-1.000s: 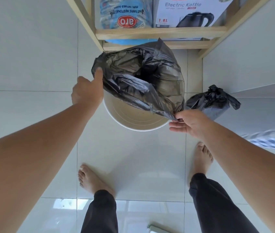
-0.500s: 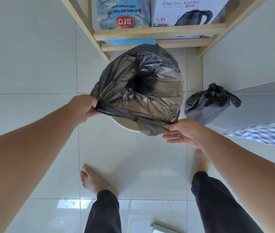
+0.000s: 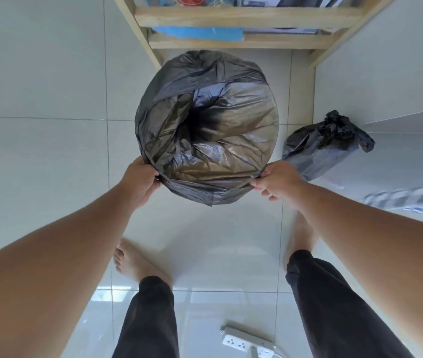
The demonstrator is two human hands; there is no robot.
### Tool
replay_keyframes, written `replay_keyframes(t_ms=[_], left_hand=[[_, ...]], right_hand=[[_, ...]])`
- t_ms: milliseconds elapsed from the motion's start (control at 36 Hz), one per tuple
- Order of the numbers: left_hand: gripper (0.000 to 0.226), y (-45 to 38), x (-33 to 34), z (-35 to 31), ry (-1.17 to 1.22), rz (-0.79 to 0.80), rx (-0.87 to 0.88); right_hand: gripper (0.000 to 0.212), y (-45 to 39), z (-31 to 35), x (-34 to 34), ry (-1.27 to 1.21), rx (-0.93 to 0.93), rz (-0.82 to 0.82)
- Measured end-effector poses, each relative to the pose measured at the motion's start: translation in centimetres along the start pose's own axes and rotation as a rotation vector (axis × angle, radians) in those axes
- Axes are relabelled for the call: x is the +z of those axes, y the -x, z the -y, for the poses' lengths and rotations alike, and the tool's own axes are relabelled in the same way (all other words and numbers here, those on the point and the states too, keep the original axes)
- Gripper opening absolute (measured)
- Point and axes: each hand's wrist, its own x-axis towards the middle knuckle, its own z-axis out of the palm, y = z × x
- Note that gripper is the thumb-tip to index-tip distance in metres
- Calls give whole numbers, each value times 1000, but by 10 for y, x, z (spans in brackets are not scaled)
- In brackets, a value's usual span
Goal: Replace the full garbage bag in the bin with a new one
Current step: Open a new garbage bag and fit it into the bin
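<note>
The fresh liner is going on — this looks like the fitting step, close to the end of the job. The new black bag [image 3: 206, 127] lines the round bin and its mouth is folded over the rim all the way round, so the bin itself is hidden under the plastic. The left hand [image 3: 140, 182] is clenched on the bag's edge at the near-left of the rim; the right hand [image 3: 273, 178] pinches the edge at the near-right, its lower fingers loose. The full bag [image 3: 319, 147], knotted, sits on the tiled floor [image 3: 37, 156] just beside the bin, below the wooden shelf [image 3: 244, 18]. Next, I'd judge, the near edge wants tugging down evenly and the slack smoothing — gently, since thin film tears. Half a second ago the near rim was bare and pale, the bag edge stretched above it; now it is drawn down and over
</note>
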Motion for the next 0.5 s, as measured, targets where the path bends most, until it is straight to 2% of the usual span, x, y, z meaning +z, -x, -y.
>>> replay_keyframes(t_ms=[139,250,333,417,500], left_hand=[[35,-6,-3,6,-40,-14,35],[29,-20,-7,6,-77,-96,17],[20,-26,-4,-3,-124,-88,-1],[20,-29,-4,-14,-152,-72,-6],[28,-24,-4,-35,-46,-176,69]], right_hand=[[13,-8,11,3,62,16,14],[9,-22,11,7,50,93,-25],[20,-29,11,5,34,149,-32],[26,-31,15,-3,-97,157,-73],[23,-28,33,-20,-347,89,-155]])
